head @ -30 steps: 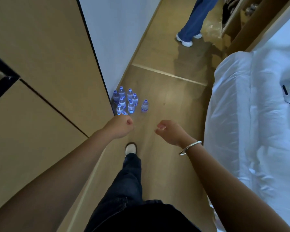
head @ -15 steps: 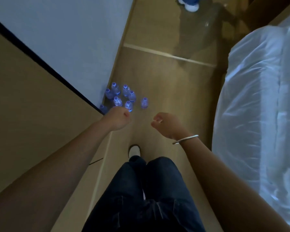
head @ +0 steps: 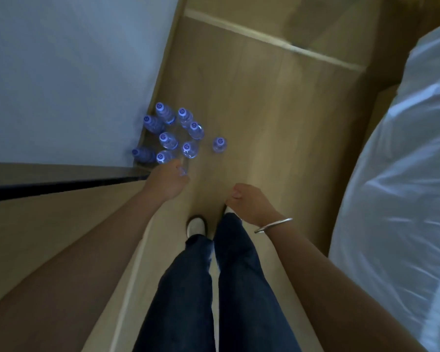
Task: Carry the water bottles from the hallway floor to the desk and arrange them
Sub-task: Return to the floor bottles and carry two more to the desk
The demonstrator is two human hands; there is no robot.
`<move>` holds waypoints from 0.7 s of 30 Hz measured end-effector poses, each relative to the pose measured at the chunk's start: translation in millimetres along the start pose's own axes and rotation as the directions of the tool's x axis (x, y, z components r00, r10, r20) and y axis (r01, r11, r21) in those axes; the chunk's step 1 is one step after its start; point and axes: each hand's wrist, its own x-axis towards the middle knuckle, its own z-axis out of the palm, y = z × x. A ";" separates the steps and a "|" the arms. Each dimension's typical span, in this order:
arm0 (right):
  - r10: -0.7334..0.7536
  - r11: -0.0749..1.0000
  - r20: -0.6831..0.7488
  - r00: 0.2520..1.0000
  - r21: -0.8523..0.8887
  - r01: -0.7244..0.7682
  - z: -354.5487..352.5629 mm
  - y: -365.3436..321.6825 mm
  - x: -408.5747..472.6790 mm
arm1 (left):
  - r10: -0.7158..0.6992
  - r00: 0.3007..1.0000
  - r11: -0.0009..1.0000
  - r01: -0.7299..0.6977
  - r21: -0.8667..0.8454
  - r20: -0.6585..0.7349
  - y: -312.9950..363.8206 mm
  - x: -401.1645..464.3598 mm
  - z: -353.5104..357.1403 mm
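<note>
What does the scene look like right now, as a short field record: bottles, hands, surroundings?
bottles: cluster of small clear plastic water bottles with blue caps upright on the wooden floor, by the white wall
stray bottle: one standing apart, right of the cluster
left hand: above the cluster's near edge, fingers hidden, grip unclear
right hand: loosely curled, holding nothing, silver bangle on wrist
bed: white bedding at right
desk: not visible

Bedroom, prob. hotel: white-sheeted bed (head: 396, 174) (unmade) beside wood floor (head: 264, 110).
</note>
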 end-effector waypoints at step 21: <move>0.113 0.977 -0.325 0.939 0.208 -0.046 68.3 105.4 377.6 | -0.129 0.991 0.980 0.134 -0.149 0.041 -137.6 313.4 162.5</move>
